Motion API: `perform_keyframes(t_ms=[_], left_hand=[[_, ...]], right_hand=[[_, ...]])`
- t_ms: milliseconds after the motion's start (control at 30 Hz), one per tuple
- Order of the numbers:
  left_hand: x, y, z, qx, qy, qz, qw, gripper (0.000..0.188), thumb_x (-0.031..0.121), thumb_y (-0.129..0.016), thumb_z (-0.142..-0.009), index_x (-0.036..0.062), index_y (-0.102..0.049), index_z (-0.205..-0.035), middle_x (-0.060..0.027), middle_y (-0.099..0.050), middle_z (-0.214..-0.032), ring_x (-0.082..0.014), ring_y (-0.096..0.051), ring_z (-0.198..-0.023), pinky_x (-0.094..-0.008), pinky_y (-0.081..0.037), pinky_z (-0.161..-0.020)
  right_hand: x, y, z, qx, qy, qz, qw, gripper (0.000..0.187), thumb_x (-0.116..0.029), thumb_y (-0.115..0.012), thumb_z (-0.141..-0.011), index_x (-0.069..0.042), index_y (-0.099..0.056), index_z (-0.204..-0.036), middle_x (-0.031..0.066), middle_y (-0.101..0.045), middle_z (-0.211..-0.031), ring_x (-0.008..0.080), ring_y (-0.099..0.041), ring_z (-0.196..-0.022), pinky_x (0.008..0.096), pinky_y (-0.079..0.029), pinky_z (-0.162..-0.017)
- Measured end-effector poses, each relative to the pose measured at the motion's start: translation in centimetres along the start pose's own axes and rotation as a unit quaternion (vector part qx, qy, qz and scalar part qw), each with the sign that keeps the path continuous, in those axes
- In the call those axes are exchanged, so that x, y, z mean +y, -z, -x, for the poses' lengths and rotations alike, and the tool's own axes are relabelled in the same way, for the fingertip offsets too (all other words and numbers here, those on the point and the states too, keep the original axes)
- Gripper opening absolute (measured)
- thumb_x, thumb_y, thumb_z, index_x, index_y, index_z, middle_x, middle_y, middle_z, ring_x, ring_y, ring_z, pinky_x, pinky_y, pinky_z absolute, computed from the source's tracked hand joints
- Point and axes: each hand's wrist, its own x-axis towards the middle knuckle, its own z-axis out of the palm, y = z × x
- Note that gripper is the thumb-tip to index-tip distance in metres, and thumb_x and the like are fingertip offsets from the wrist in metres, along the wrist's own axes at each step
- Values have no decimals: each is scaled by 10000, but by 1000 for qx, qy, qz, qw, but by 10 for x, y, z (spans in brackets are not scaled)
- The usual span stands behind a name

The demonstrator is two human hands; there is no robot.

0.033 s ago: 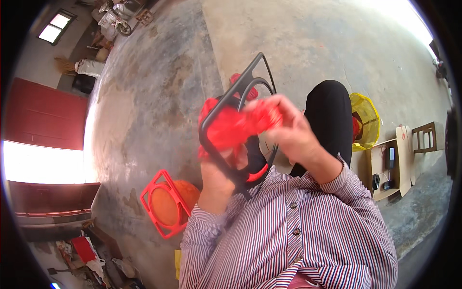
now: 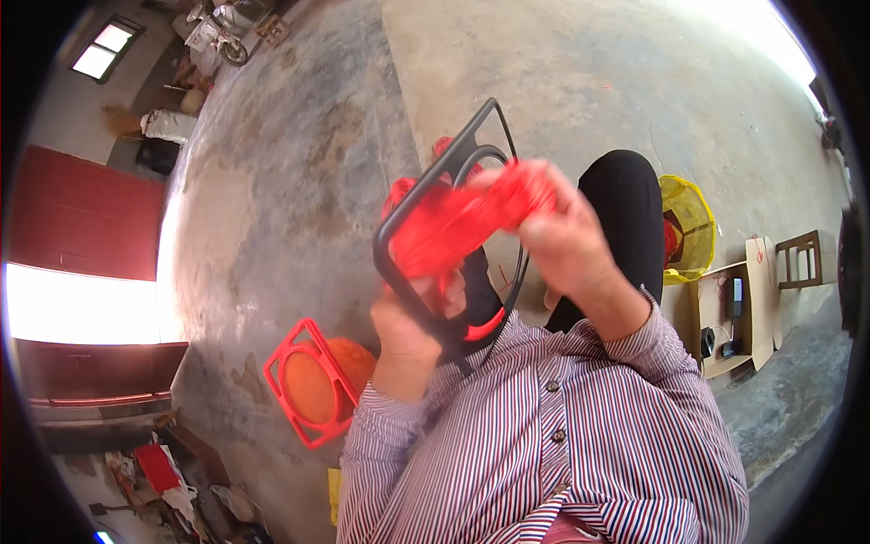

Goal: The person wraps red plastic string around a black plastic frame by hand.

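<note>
A dark plastic frame [image 2: 391, 246] with rounded corners and an inner ring stands tilted in front of my torso. My left hand [image 2: 412, 331] is closed around its lower left side, with fingers showing through the opening. Across the frame stretches a red bundle of soft material [image 2: 453, 228], smeared by motion; its exact kind cannot be made out. My right hand [image 2: 571, 238] grips the bundle's right end. More red material lies behind the frame, partly hidden. On the floor at my left, a red plastic frame [image 2: 313, 384] with a ring leans over a round orange thing [image 2: 352, 363].
Beside my right knee stands a yellow basket [image 2: 696, 227] with red material inside. An open cardboard box [image 2: 761, 299] holding dark devices and a small wooden stool [image 2: 805, 258] are farther right. A motorcycle [image 2: 227, 45] is at the far left, clutter [image 2: 168, 480] lower left.
My right hand has moved slightly right, drawing the red bundle out longer. My left hand and the dark frame stay almost in place.
</note>
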Motion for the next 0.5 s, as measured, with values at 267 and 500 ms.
perform_keyframes(t_ms=[267,500], left_hand=[[23,34,-4,-79,-11,51,996,322,240,-541,-803,52,-618,-1053,-179,-601,-953,-211,-505,-602,-294,-350,-467],[30,51,-14,-202,113,32,972,337,290,-497,-940,-6,-610,-1052,-174,-619,-871,-180,-519,-585,-268,-355,-445]], right_hand=[[-45,64,18,121,-78,56,988,418,-341,-564,-941,-2,-511,-1179,111,-620,-973,185,-627,-837,322,-532,-734],[30,83,31,41,-161,648,743,410,-285,-745,-763,-31,-506,-978,179,-653,-805,284,-671,-745,357,-510,-648]])
